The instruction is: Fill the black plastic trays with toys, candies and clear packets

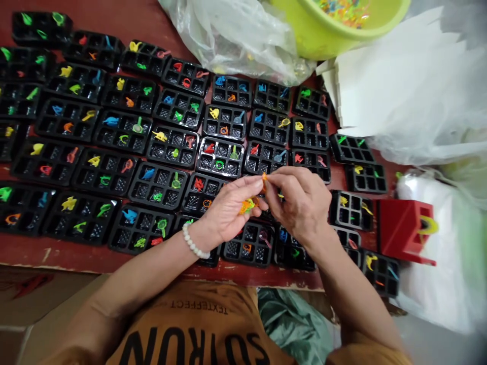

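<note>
My left hand (228,205) is curled over the middle of the black trays, with several small plastic toy pieces (248,205) in yellow, green and orange in its fingers. At its thumb tip, my right hand (302,200) pinches a small orange plastic piece (264,178); its exact shape is hidden by the fingers. Both hands are close together above the rows. Below them lie black compartment trays (249,238), partly covered by my hands and wrists. Bright toy pieces sit in some compartments, such as a red one (198,184) just left of my left hand.
Rows of similar trays (114,133) spread across the red table (76,256). At the back stand a yellow-green basin (315,38) of small pieces and a clear plastic bag (236,35). White sheets (395,76), a red tape dispenser (403,228) and plastic bags (437,284) are on the right.
</note>
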`<action>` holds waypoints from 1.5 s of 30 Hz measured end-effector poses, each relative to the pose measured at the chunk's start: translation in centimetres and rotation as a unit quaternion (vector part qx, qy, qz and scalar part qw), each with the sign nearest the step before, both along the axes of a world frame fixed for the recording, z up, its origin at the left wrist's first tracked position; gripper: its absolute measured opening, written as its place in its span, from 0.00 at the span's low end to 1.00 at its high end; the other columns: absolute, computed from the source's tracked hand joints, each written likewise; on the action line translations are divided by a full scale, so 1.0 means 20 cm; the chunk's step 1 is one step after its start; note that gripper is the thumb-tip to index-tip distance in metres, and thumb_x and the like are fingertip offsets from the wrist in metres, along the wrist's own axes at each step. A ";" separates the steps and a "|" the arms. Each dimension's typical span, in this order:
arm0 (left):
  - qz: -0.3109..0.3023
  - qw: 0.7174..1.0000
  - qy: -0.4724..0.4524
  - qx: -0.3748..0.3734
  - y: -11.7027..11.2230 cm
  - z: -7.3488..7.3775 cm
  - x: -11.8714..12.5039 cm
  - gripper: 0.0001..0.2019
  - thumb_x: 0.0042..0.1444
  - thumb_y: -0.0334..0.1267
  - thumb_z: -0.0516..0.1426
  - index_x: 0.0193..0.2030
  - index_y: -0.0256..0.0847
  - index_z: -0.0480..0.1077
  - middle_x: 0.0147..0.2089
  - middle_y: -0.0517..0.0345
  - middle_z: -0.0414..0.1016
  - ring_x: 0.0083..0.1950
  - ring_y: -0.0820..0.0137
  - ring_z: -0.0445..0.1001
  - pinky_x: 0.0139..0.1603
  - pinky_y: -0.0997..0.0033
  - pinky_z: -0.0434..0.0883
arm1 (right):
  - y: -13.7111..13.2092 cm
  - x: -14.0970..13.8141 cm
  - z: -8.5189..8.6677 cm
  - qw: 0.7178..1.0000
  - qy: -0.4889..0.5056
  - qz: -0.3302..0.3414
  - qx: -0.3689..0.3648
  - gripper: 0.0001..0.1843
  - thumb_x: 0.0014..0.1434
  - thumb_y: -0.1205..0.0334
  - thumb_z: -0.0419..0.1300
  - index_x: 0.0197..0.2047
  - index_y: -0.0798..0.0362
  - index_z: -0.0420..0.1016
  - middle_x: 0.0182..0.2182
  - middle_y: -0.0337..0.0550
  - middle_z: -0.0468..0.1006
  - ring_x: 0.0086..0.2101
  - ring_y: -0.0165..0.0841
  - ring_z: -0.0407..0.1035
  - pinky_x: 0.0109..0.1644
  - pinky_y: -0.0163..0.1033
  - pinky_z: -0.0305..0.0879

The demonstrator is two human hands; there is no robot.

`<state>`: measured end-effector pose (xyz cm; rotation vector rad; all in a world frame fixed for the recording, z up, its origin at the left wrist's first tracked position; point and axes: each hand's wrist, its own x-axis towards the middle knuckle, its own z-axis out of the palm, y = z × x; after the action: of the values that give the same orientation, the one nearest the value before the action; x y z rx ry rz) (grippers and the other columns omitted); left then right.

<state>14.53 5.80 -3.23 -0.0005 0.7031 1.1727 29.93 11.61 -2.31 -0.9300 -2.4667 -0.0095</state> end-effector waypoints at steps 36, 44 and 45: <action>0.015 0.999 0.015 -0.039 0.00 -0.07 -0.08 0.04 0.58 0.29 0.64 0.39 0.34 0.75 0.34 0.55 0.77 0.30 0.73 0.78 0.29 0.78 0.72 | 0.03 -0.04 -0.04 0.964 0.118 0.098 -0.216 0.10 0.68 0.60 0.62 0.51 0.48 0.80 0.45 0.44 0.85 0.44 0.35 0.79 0.49 0.45 0.77; 0.036 0.994 -0.043 -0.098 0.04 0.01 -0.13 0.10 0.62 0.25 0.54 0.45 0.28 0.76 0.44 0.40 0.82 0.42 0.60 0.84 0.41 0.65 0.81 | 0.61 -0.04 -0.25 0.985 0.044 -0.114 -0.119 0.13 0.62 0.63 0.66 0.50 0.52 0.82 0.42 0.46 0.86 0.41 0.42 0.76 0.50 0.50 0.72; 0.043 0.992 -0.055 -0.101 0.05 0.02 -0.14 0.11 0.62 0.25 0.54 0.46 0.27 0.76 0.46 0.39 0.82 0.46 0.57 0.84 0.45 0.62 0.81 | 0.66 -0.05 -0.27 0.985 0.029 -0.120 -0.124 0.13 0.60 0.63 0.67 0.49 0.51 0.82 0.41 0.46 0.86 0.42 0.43 0.76 0.51 0.50 0.71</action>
<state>11.77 6.78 -2.85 -0.2661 0.7279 1.1701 29.02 24.87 -7.81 -1.3095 -2.3227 0.2442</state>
